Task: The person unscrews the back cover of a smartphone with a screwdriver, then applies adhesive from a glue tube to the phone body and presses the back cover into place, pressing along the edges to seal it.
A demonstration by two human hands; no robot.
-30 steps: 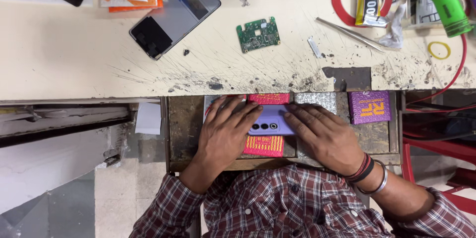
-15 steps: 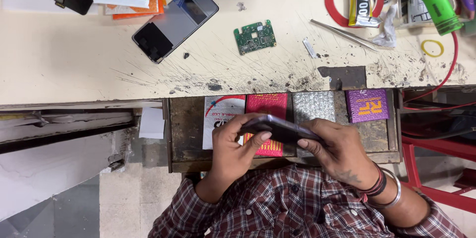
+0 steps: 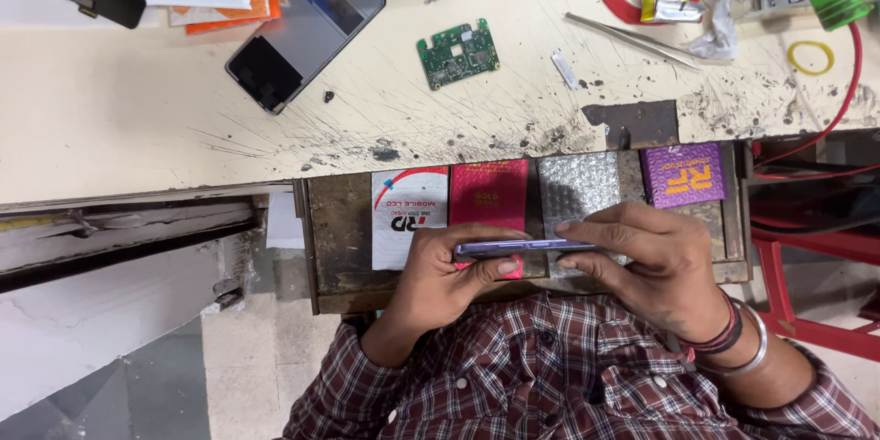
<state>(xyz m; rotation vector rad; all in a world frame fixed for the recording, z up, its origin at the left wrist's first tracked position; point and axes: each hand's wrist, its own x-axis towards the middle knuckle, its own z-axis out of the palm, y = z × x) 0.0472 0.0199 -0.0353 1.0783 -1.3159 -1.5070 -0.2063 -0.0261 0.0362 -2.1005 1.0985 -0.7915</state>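
Near the workbench's (image 3: pixel 137 119) far left edge a dark phone (image 3: pixel 304 39) lies face up, with a green circuit board (image 3: pixel 458 54) further right and metal tweezers (image 3: pixel 632 39) toward the far right corner. Below the bench's near edge an open drawer (image 3: pixel 335 229) holds a white packet (image 3: pixel 409 217), a red packet (image 3: pixel 489 194), a bubble-wrap pouch (image 3: pixel 577 185) and a purple box (image 3: pixel 682 174). Above the drawer, the left hand (image 3: pixel 440 277) grips one end of a slim purple phone (image 3: pixel 522 247) seen edge-on, and the right hand (image 3: pixel 655 261) pinches the other end.
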